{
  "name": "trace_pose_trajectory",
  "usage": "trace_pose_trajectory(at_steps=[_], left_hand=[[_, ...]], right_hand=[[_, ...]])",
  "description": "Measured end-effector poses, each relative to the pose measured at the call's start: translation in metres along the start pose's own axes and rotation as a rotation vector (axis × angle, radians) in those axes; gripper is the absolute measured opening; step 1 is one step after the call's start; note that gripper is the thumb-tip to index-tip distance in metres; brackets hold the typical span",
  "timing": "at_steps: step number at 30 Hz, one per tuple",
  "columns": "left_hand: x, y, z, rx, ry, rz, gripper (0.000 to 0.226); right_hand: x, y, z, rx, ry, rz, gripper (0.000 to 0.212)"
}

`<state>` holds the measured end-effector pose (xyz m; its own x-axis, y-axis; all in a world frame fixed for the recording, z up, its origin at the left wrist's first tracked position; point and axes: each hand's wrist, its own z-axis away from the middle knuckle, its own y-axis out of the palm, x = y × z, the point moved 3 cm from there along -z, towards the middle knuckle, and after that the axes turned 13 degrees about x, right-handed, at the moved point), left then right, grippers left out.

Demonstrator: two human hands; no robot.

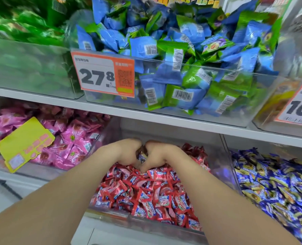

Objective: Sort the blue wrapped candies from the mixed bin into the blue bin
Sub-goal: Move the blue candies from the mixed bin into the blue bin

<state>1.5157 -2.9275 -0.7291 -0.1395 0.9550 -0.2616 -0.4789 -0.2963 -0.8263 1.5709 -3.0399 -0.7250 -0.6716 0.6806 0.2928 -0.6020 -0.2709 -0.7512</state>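
Since strays sink under the pile, both hands are down at the back of the red bin (111,216), knuckles up, heels apart, fingers curled in toward each other so they work like a scoop. Left hand (124,152) and right hand (161,154) meet at the thumbs and close around one candy (142,157) in the gap. It shows some blue print, but the red pieces carry a blue logo too, so I can't tell yet if it's a real blue one. Fingertips are buried, so I can't see if anything more is held underneath. Target is probably the blue bin (232,167) directly right of this one, same shelf level, sharing a clear wall, so the transfer is a short sideways lift over that wall. Top bin (252,113) above also mixes blue and green packets, behind a price tag (102,75), and is likely more of the sorting job. Shelf (182,122) edge sits close over my hands, so I need to pull back toward me before lifting. Risk is dragging red pieces along in the cupped grip.
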Motion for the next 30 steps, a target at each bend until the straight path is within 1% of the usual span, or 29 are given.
trace_pose_trajectory(at_steps=[2,3,7,10,12,15,18,20,23,26,27,29,30], left_hand=[[0.001,-0.004,0.008,-0.047,0.032,0.025,0.049],[-0.001,-0.008,0.013,-0.078,0.048,0.029,0.049],[-0.016,-0.024,0.042,-0.228,0.150,0.125,0.037],[-0.032,-0.028,0.069,-0.267,0.231,0.207,0.034],[-0.043,-0.024,0.084,-0.243,0.297,0.250,0.036],[-0.064,-0.013,0.098,-0.184,0.330,0.219,0.043],[-0.078,0.000,0.100,-0.092,0.305,0.142,0.048],[-0.081,0.006,0.098,-0.071,0.271,0.074,0.048],[-0.079,0.010,0.098,-0.024,0.253,0.059,0.037],[-0.080,0.008,0.104,0.035,0.266,0.095,0.026],[-0.081,0.006,0.107,0.045,0.269,0.097,0.027],[-0.080,0.003,0.108,0.077,0.247,0.097,0.036],[-0.080,0.002,0.108,0.088,0.225,0.099,0.041]], right_hand=[[-0.001,-0.003,0.010,-0.030,-0.009,-0.029,0.037],[-0.002,-0.005,0.016,-0.052,-0.018,-0.047,0.035],[-0.008,-0.016,0.050,-0.158,-0.095,-0.184,0.036],[-0.010,-0.020,0.089,-0.211,-0.157,-0.165,0.043],[-0.010,-0.013,0.114,-0.211,-0.198,-0.162,0.050],[-0.014,0.007,0.145,-0.165,-0.217,-0.124,0.055],[-0.022,0.022,0.165,-0.016,-0.245,-0.174,0.060],[-0.028,0.027,0.172,0.014,-0.242,-0.229,0.060],[-0.036,0.031,0.174,-0.074,-0.200,-0.202,0.063],[-0.040,0.025,0.180,-0.205,-0.177,-0.152,0.052],[-0.041,0.021,0.183,-0.253,-0.171,-0.129,0.044],[-0.042,0.015,0.188,-0.323,-0.160,-0.106,0.031],[-0.042,0.013,0.188,-0.336,-0.161,-0.102,0.029]])
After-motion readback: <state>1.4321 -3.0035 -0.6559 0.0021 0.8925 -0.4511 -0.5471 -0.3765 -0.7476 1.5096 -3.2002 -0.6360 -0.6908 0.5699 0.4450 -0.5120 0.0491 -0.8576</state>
